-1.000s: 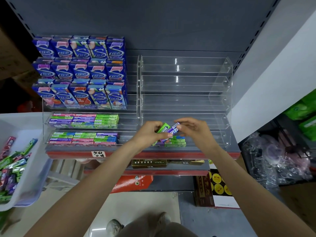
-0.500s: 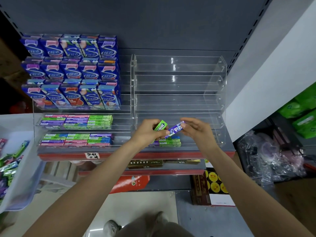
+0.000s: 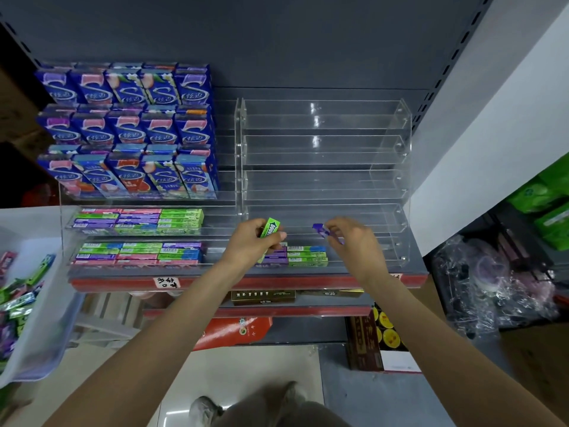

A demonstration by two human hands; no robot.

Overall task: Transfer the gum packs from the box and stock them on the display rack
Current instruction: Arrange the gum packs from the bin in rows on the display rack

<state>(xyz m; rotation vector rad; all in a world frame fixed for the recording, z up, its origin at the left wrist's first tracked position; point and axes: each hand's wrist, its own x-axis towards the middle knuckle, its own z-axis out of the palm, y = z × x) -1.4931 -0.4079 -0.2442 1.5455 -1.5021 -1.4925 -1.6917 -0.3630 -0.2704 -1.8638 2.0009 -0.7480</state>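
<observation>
Gum packs fill my view on both sides: slim, flat sticks in glossy wrappers, green, purple, pink and blue. My left hand (image 3: 251, 243) has its fingers curled round a green gum pack (image 3: 270, 228), which stands tilted with its printed face toward the camera, and it appears to hold more packs beneath, though I cannot tell how many. My right hand (image 3: 351, 241) pinches a purple gum pack (image 3: 321, 230) between thumb and fingertips, lifted just above the lowest tier of the clear display rack (image 3: 391, 167). That rack is transparent acrylic, stepped in tiers with thin front lips that catch bright glints of light (the upper tiers show only the grey back panel through them). A small stack of stocked packs (image 3: 306, 255) lies flat on the bottom tier, between my two hands, barcodes facing up. To the left, a second acrylic rack (image 3: 63, 217) carries two neat rows of flat packs below and three rows of upright blue cartons (image 3: 129, 131) with a large silver S on each. The white plastic box (image 3: 40, 349), smooth and translucent at its wall, sits at the far left with loose packs heaped inside. A red shelf edge (image 3: 123, 283) runs beneath the racks.
</observation>
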